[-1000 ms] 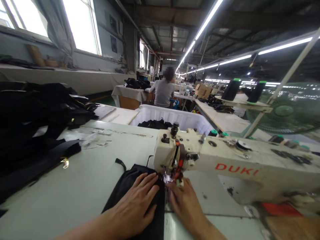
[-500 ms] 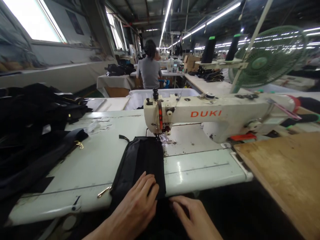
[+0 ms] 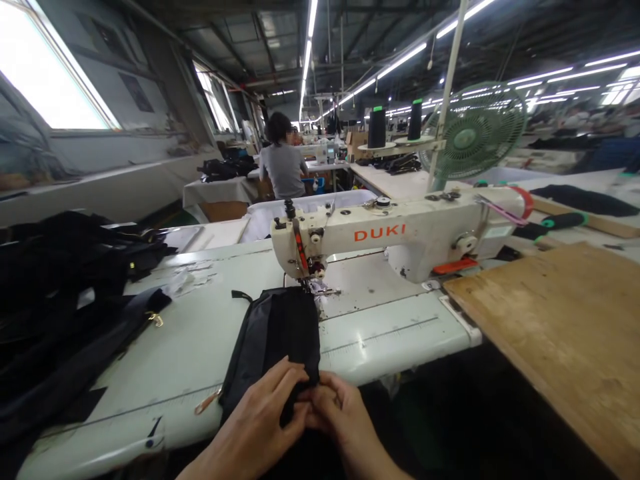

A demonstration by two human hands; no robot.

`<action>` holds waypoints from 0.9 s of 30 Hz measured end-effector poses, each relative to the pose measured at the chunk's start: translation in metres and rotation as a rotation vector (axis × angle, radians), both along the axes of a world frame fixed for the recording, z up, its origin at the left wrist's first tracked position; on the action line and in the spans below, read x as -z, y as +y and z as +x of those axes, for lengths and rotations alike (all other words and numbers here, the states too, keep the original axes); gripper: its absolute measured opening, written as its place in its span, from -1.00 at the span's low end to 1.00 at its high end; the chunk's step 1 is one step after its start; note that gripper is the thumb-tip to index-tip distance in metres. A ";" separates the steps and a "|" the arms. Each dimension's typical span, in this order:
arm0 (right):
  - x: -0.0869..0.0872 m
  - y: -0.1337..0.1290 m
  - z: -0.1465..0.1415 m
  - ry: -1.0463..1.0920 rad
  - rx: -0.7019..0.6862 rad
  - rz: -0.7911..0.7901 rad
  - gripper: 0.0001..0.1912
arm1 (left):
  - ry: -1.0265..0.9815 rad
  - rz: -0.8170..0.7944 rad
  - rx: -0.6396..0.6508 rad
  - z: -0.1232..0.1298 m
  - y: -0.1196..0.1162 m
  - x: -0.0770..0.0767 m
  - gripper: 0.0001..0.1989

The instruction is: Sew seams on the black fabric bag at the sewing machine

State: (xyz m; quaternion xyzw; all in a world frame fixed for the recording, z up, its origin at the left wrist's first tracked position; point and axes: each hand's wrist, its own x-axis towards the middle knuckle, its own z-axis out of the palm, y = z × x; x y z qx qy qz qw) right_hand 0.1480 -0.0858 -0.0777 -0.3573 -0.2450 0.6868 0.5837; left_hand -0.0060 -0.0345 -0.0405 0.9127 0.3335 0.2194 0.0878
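A black fabric piece [image 3: 270,333] with a zipper along its left side lies on the pale sewing table, its far edge under the needle area of the white sewing machine [image 3: 370,233]. A metal zipper pull [image 3: 207,402] sticks out at its lower left. My left hand [image 3: 265,407] rests on the near part of the fabric, fingers bent round its near edge. Beside it, my right hand [image 3: 337,407] pinches the near right corner. The fingertips of both hands almost meet there.
Black fabric pieces [image 3: 60,287] are heaped at the left. A wooden board [image 3: 555,333] lies at the right. Behind the machine are a white bin [image 3: 255,220], thread cones [image 3: 377,128], a green fan [image 3: 470,137] and a seated person [image 3: 283,163] facing away.
My right hand has moved up and left onto the fabric's near right corner and closed on it. My left hand's fingers have curled in at the near edge. The camera view has shifted.
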 end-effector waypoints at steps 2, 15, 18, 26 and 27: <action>0.002 0.001 -0.002 -0.003 -0.007 0.004 -0.43 | -0.061 0.048 0.010 0.000 0.002 0.004 -0.79; 0.015 0.012 -0.009 -0.138 0.011 -0.091 -0.33 | -0.247 0.202 0.041 -0.004 0.001 0.017 -0.84; 0.018 0.008 -0.010 -0.152 0.024 -0.097 -0.36 | -0.220 0.281 0.196 -0.006 0.002 0.021 -0.76; 0.015 -0.003 -0.012 -0.250 0.012 -0.076 -0.38 | -0.104 0.239 0.271 -0.017 0.004 0.024 -0.70; 0.014 -0.003 -0.012 -0.272 0.015 -0.066 -0.39 | -0.102 0.235 0.267 -0.018 0.003 0.022 -0.69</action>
